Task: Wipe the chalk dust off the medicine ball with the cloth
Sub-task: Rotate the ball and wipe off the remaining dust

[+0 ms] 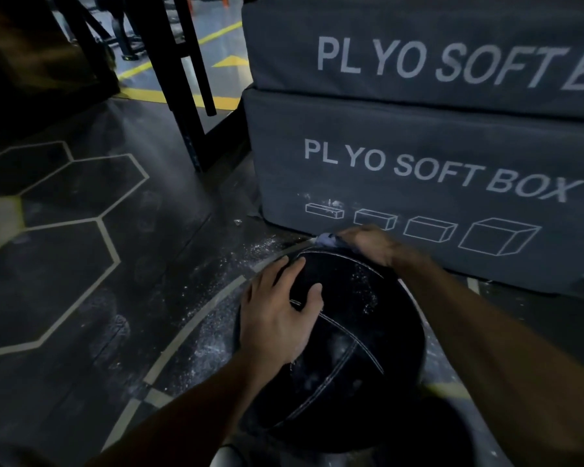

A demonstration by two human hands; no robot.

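Nearest the camera, two bare forearms are seen reaching forward, both cut off by the lower edge. One black medicine ball (348,348) with pale stitched seams is set on the dark floor (122,264); its near underside is lost in shadow. The left hand (280,308) is laid flat on the ball's upper left, fingers spread and relaxed, nothing being gripped. White chalk specks are seen on the ball's right side and scattered over the floor to its left. At the ball's far top edge, the right hand (371,246) is pressed over one pale cloth (327,240); only a small bunched part of the cloth is visible, and the fingers are blurred, though they appear to be curled around it. Behind, two grey soft boxes are stacked, the lower box (418,183) just beyond the ball and the upper box (418,52) cut off at the right. Dark rack legs (182,79) are dimly made out farther back.
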